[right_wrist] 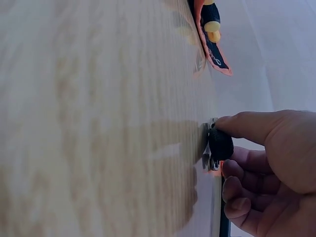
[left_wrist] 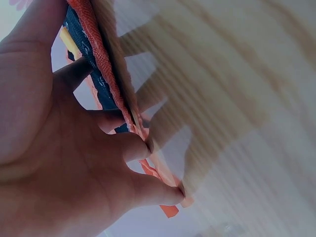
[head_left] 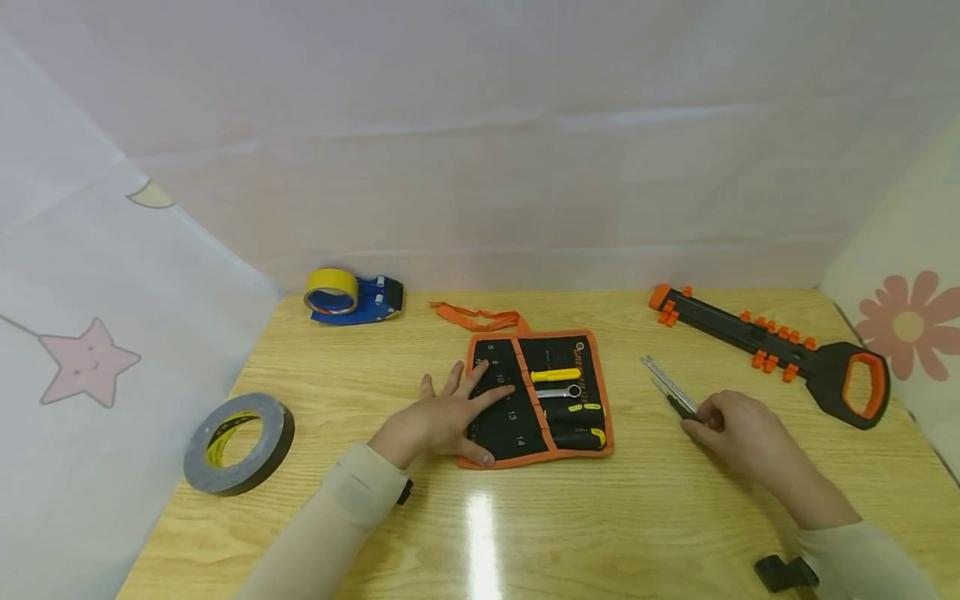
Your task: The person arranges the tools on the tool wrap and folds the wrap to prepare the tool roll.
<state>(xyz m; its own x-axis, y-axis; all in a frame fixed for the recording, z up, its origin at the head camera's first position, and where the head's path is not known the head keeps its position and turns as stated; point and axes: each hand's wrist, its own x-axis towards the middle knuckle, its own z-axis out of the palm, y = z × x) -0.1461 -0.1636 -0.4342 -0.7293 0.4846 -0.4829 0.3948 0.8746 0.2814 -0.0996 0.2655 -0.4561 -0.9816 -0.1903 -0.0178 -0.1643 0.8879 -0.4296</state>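
My left hand (head_left: pixel 442 421) lies with spread fingers on the left part of a black tool pouch (head_left: pixel 513 429) with orange edging and printed numbers. In the pouch's right half sit a yellow-handled tool (head_left: pixel 557 376), a ring-ended wrench (head_left: pixel 573 392) and black-and-yellow handles (head_left: pixel 577 437). To the right of the pouch, my right hand (head_left: pixel 738 433) pinches a black-handled tool (right_wrist: pixel 220 144) between thumb and fingers, low over the table. Its thin tip points away; its exact kind is unclear. Alongside it is an open-ended wrench (head_left: pixel 666 379), its near end hidden by the fingers.
At the back left stands a blue tape dispenser (head_left: pixel 375 302) with a yellow tape roll (head_left: pixel 332 287). A grey tape roll (head_left: pixel 273 446) lies at the left edge. On the right is a black-and-orange saw-shaped tool (head_left: pixel 825 367). Cloth walls (head_left: pixel 525 192) bound the wooden table (head_left: pixel 570 533).
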